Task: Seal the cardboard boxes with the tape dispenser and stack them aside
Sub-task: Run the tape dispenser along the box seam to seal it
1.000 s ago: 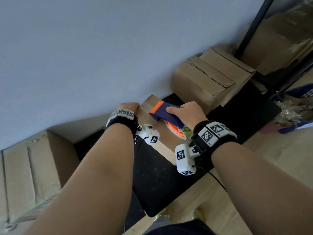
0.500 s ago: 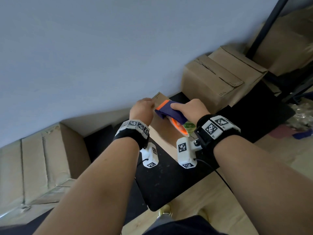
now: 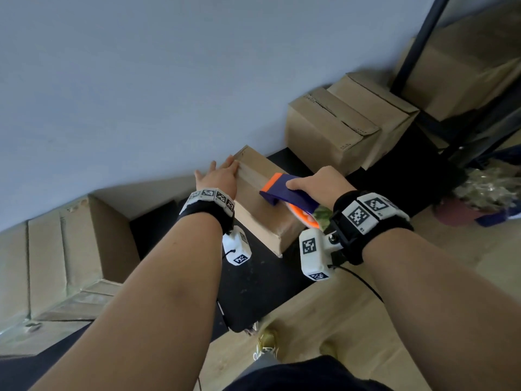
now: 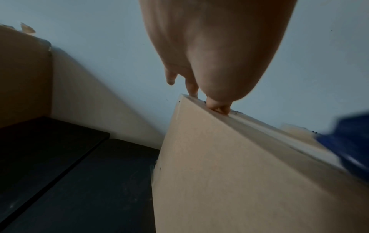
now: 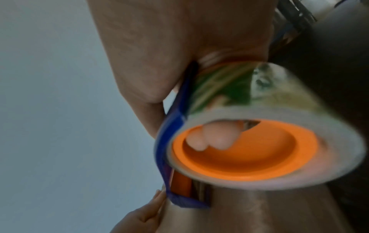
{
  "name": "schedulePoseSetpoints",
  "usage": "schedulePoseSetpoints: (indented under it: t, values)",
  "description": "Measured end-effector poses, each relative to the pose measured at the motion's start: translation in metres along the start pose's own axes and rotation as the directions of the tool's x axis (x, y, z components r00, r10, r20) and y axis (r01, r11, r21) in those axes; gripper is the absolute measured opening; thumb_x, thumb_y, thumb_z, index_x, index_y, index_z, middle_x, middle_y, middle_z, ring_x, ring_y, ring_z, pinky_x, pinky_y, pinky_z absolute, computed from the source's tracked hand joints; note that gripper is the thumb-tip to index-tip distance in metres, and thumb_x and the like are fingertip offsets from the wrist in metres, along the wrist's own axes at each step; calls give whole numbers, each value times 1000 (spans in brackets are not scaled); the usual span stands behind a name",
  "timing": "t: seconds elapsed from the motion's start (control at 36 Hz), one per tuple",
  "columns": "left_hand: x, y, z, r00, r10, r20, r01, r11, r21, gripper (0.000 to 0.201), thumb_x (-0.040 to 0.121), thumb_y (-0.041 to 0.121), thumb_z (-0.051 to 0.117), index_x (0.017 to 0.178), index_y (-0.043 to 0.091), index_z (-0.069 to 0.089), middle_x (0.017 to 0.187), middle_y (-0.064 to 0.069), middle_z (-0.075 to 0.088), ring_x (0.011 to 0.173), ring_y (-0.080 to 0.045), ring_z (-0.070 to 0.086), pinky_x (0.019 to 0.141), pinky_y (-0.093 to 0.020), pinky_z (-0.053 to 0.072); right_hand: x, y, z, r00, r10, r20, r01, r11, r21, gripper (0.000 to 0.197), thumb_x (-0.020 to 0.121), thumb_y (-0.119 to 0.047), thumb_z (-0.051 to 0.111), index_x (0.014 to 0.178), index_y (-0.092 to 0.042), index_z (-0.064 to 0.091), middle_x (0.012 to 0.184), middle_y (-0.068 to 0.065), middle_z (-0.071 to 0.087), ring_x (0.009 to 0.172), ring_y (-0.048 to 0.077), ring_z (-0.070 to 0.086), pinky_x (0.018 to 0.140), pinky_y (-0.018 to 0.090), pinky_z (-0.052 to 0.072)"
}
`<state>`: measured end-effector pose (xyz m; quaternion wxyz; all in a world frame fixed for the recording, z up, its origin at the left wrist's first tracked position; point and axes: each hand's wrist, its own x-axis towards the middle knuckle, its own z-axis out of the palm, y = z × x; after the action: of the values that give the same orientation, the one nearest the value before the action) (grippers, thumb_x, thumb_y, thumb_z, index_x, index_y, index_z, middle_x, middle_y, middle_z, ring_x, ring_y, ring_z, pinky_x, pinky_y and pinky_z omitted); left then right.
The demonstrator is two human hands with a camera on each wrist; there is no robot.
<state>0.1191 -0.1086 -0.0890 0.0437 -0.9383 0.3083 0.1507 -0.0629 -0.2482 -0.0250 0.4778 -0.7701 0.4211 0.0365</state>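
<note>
We have the small brown cardboard box (image 3: 262,204) lying on the black worktop (image 3: 262,289), its far end close against the pale wall and its long axis running from that wall back toward the worktop's near edge. Our left hand (image 3: 221,177) lies on the far left part of the box top with its fingers (image 4: 218,108) straight and a little spread, pressing down near the far corner; they clamp nothing. Our right hand (image 3: 320,183) grips the blue and orange tape dispenser (image 3: 287,197): its fingers (image 5: 209,138) are curled round the frame and through the orange hub, as the right wrist view shows. The dispenser's orange front sits on the box top about halfway along. A glossy strip runs along the top on the far side of the dispenser, so we judge the tape is being drawn along the long axis toward the near end, away from the left fingers. The right hand is the nearer to that end, and the left is placed to hold the box down at the far end.

Counting, we see one dispenser and one box under the hands. To the right stand two more cardboard boxes (image 3: 346,128) side by side at the worktop's far right corner. Other cardboard boxes (image 3: 67,255) stand beside the worktop's left edge; we cannot tell their number.
</note>
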Motion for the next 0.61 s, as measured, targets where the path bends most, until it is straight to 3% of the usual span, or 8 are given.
schedulePoseSetpoints:
  t: [0.08,0.22,0.33,0.42,0.47,0.61]
  values:
    - [0,7,-2,999,-23,27,22,1000,16,76,89,-2,24,153,33,5,159,19,-5,149,-22,-1,114,-62,3,-8,17,-11,999,47,21,-47,999,26,42,77,-40,76,88,-3,62,89,14,68,84,29,67,83,38,54]
    - [-4,16,3,1000,-29,-3,29,1000,9,69,92,1,23,154,24,5,161,12,-6,149,-21,-2,116,-59,5,-17,25,-11,999,35,-23,-36,999,-30,41,82,-43,72,72,-10,49,78,6,59,80,23,60,74,32,45]
    - [-13,17,9,990,35,-139,-36,999,-1,65,92,0,28,153,18,13,161,4,5,148,-20,5,118,-50,11,-18,24,-8,999,21,-33,-23,999,-44,42,82,-43,71,70,-10,48,74,6,57,82,26,61,76,34,47]
    - [-25,22,18,966,114,-234,-138,986,-90,52,100,13,31,151,16,23,160,1,16,148,-18,11,120,-40,10,-19,22,-9,999,-4,-31,3,999,-40,39,82,-40,71,70,-9,51,74,6,58,79,25,60,73,33,45]
    - [-31,27,24,967,159,-198,-185,975,-120,48,103,23,26,151,17,24,160,1,17,148,-18,11,120,-37,8,-20,22,-9,999,-17,-30,16,999,-38,38,82,-39,71,69,-9,53,75,7,59,77,25,60,71,33,44]
    - [-40,32,39,979,175,-107,-179,983,-37,51,105,32,18,154,22,7,161,5,1,148,-16,-2,120,-37,0,-20,22,-8,999,-21,-25,20,999,-51,39,82,-39,70,68,-8,53,71,7,56,75,25,58,69,33,42]
